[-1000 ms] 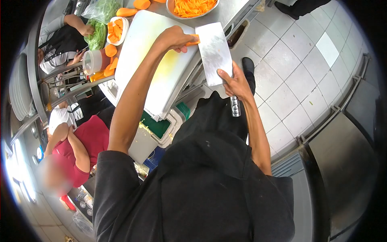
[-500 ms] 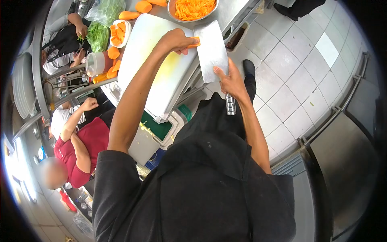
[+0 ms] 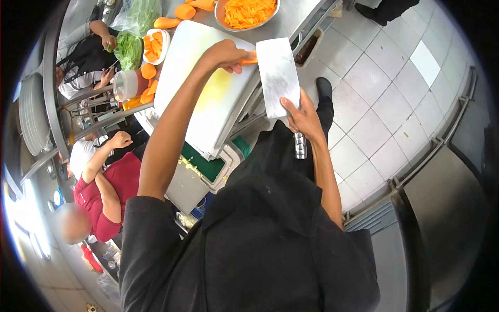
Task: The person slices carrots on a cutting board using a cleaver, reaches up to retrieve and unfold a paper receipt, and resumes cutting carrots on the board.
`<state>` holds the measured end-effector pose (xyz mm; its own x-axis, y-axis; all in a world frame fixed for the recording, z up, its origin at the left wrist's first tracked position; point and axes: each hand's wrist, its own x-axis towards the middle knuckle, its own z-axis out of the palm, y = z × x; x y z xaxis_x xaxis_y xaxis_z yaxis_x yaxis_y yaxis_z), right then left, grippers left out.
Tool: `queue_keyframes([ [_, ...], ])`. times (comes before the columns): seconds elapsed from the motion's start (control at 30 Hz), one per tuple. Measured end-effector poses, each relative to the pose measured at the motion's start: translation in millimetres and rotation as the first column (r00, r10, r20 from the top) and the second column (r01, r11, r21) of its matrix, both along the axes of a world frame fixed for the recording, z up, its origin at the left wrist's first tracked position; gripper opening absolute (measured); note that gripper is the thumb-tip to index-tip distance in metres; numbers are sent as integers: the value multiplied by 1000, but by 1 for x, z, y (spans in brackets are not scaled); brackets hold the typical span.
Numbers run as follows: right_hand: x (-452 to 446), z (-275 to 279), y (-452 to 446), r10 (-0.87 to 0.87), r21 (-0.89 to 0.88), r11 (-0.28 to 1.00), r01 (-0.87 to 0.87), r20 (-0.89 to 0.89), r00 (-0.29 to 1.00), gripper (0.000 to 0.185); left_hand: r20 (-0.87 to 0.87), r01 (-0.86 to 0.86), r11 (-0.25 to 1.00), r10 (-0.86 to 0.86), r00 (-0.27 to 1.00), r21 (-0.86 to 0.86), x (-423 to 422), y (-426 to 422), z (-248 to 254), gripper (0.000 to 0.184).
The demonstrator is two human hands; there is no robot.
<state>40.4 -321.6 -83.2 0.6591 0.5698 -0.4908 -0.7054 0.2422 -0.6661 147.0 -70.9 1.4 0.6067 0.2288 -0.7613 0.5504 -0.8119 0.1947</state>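
My left hand (image 3: 225,56), over the right edge of the white cutting board (image 3: 179,91), pinches an orange piece of carrot (image 3: 250,58). Its far end meets the edge of the broad blade of a cleaver (image 3: 279,73). My right hand (image 3: 305,118) grips that cleaver near the heel, thumb on the blade, with the metal handle sticking out below. The blade's flat side faces up, beyond the board's edge. Yellow stains mark the board. A metal bowl (image 3: 220,20) of shredded carrot stands just past the board.
Left of the board are a white dish (image 3: 165,46) of carrot pieces, several peeled carrots (image 3: 184,11), a plastic tub (image 3: 125,86) and bagged greens (image 3: 129,49). A person in red (image 3: 117,182) and another handling greens are at left. Bins (image 3: 210,169) sit below the board.
The cleaver and my right hand have shifted slightly down and right in view. My left hand keeps hold of the carrot piece, more of which shows now.
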Motion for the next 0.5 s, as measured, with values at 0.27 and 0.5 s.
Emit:
queue_keyframes([
  [0.27,1,-5,1,-32,53,998,34,-47,998,38,-9,-47,998,46,999,-37,1,6,-6,54],
  [0.5,4,-8,3,-17,51,999,18,-22,1000,39,8,-40,999,40,999,-2,0,3,-4,53],
])
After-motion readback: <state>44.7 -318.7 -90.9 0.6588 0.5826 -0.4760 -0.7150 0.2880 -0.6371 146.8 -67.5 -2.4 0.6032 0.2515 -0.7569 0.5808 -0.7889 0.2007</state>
